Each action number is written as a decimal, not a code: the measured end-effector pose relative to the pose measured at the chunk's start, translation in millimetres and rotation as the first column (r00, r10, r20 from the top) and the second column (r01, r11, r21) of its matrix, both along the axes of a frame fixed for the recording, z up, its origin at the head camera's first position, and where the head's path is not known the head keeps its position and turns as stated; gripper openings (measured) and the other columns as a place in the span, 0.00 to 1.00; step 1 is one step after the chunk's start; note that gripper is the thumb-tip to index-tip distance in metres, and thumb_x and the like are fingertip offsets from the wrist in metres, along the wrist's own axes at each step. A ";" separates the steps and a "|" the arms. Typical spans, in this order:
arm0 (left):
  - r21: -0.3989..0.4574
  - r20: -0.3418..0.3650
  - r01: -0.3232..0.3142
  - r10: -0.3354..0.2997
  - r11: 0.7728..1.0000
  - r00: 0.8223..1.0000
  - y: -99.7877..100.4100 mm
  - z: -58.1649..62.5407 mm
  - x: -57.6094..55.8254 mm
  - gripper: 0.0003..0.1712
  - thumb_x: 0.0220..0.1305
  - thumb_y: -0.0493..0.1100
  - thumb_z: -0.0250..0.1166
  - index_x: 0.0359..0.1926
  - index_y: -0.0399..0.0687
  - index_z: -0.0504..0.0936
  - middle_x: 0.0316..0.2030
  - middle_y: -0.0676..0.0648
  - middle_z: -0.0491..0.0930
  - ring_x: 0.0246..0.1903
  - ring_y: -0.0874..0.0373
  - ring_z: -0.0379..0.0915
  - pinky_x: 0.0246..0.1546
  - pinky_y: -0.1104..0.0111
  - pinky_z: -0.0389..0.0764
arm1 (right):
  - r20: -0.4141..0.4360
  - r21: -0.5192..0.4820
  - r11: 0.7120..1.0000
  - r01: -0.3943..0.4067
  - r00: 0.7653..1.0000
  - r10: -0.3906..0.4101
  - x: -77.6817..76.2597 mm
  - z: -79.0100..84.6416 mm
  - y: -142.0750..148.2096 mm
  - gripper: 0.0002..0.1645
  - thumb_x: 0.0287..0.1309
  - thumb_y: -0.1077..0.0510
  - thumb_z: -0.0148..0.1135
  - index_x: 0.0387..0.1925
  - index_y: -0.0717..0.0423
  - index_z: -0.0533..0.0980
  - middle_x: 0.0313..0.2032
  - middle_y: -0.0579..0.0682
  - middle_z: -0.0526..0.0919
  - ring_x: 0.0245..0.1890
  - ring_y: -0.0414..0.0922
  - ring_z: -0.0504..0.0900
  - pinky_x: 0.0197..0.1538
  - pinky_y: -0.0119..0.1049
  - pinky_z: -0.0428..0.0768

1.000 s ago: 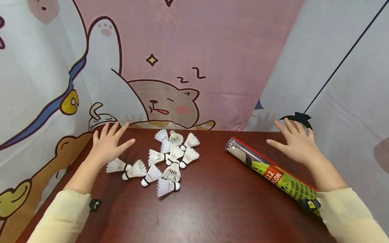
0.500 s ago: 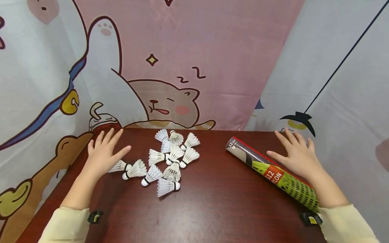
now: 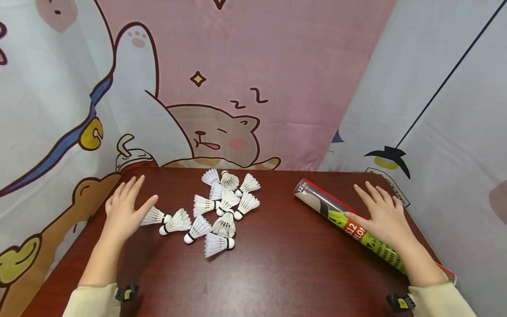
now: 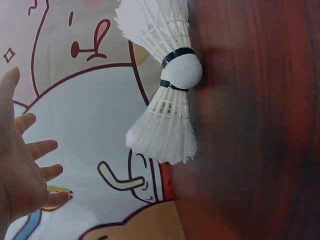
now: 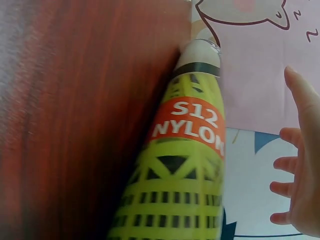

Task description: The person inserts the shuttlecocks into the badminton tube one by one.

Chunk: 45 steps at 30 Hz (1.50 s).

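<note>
My left hand (image 3: 124, 209) is held above the left side of the table, fingers straight and spread, holding nothing. Close beside it in the head view lies a white shuttlecock (image 3: 154, 216), and a second shuttlecock (image 3: 177, 221) sits against that one. More white feathered shuttlecocks (image 3: 228, 201) are clustered farther along, some overlapping. On the other side, my right hand (image 3: 382, 218) also has spread, empty fingers. It overlaps a long shuttlecock tube (image 3: 336, 210) in the head view. That tube lies slantwise, with green netting print and an orange S12 NYLON label (image 5: 185, 122) in the right wrist view.
The dark red-brown wooden table (image 3: 277, 273) carries everything. A cartoon-printed cloth (image 3: 309, 79) hangs along its back and sides. Small black devices sit at both wrists, such as the left wrist camera (image 3: 126, 293).
Both hands have drawn back toward the person and lower in the head view, the left also slightly leftward. The shuttlecocks and the tube have stayed where they lay.
</note>
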<state>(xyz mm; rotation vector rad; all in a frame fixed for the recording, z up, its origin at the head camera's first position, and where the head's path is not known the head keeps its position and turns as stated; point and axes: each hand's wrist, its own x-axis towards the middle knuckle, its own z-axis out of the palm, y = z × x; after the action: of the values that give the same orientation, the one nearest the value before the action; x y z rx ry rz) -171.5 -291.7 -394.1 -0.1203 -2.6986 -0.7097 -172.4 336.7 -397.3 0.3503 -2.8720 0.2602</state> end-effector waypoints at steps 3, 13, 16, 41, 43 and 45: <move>0.033 -0.013 -0.010 0.011 0.999 1.000 -4.3 -5.0 2.4 0.41 0.68 0.60 0.55 0.74 0.51 0.52 0.70 0.33 0.52 0.69 0.34 0.38 0.56 0.31 0.37 | -0.011 -0.004 1.000 -0.001 1.000 0.001 1.6 -7.1 0.0 0.53 0.55 0.30 0.58 0.74 0.47 0.50 0.71 0.63 0.51 0.65 0.66 0.51 0.57 0.73 0.42; 0.136 -0.032 -0.034 0.039 0.990 0.999 -20.5 -27.3 5.3 0.39 0.68 0.55 0.57 0.74 0.48 0.54 0.69 0.33 0.54 0.67 0.32 0.43 0.54 0.31 0.41 | -0.025 -0.029 1.000 -0.001 1.000 0.001 7.8 -26.0 -0.5 0.54 0.54 0.31 0.60 0.74 0.46 0.51 0.70 0.62 0.54 0.63 0.65 0.54 0.56 0.70 0.48; 0.163 -0.049 -0.031 0.040 0.986 0.998 -24.2 -36.4 6.2 0.38 0.67 0.53 0.58 0.73 0.47 0.56 0.68 0.32 0.55 0.66 0.32 0.45 0.54 0.31 0.42 | -0.022 -0.027 1.000 0.005 1.000 -0.006 8.9 -30.4 -0.4 0.54 0.54 0.31 0.61 0.74 0.46 0.52 0.69 0.63 0.55 0.63 0.65 0.54 0.55 0.70 0.49; 0.300 -0.050 -0.081 0.101 0.950 0.994 -33.3 -73.9 8.0 0.33 0.65 0.43 0.63 0.66 0.35 0.65 0.55 0.28 0.70 0.54 0.31 0.60 0.51 0.40 0.58 | -0.032 -0.073 0.997 0.034 0.999 -0.036 15.6 -56.5 -3.0 0.52 0.51 0.32 0.64 0.72 0.48 0.57 0.66 0.65 0.60 0.60 0.68 0.58 0.50 0.68 0.56; 0.301 -0.056 -0.077 0.099 0.951 0.994 -33.5 -76.3 7.0 0.32 0.65 0.42 0.64 0.66 0.34 0.65 0.53 0.28 0.71 0.53 0.32 0.62 0.50 0.42 0.59 | -0.034 -0.075 0.997 0.037 0.999 -0.039 15.8 -57.7 -2.5 0.52 0.51 0.33 0.65 0.72 0.48 0.57 0.66 0.65 0.61 0.60 0.68 0.59 0.49 0.68 0.57; 0.305 -0.058 -0.073 0.095 0.950 0.994 -33.9 -78.8 5.9 0.32 0.64 0.41 0.64 0.65 0.34 0.66 0.51 0.29 0.72 0.52 0.33 0.64 0.49 0.43 0.61 | -0.033 -0.078 0.996 0.039 0.999 -0.042 16.1 -58.7 -1.7 0.52 0.51 0.34 0.66 0.72 0.48 0.57 0.65 0.66 0.61 0.59 0.68 0.59 0.48 0.67 0.58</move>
<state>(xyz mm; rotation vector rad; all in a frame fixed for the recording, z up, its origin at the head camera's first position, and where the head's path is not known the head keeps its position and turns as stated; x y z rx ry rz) -165.5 -325.6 -473.0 0.0447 -2.4752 -1.0586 -156.3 335.0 -456.0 0.2792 -2.8225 0.3530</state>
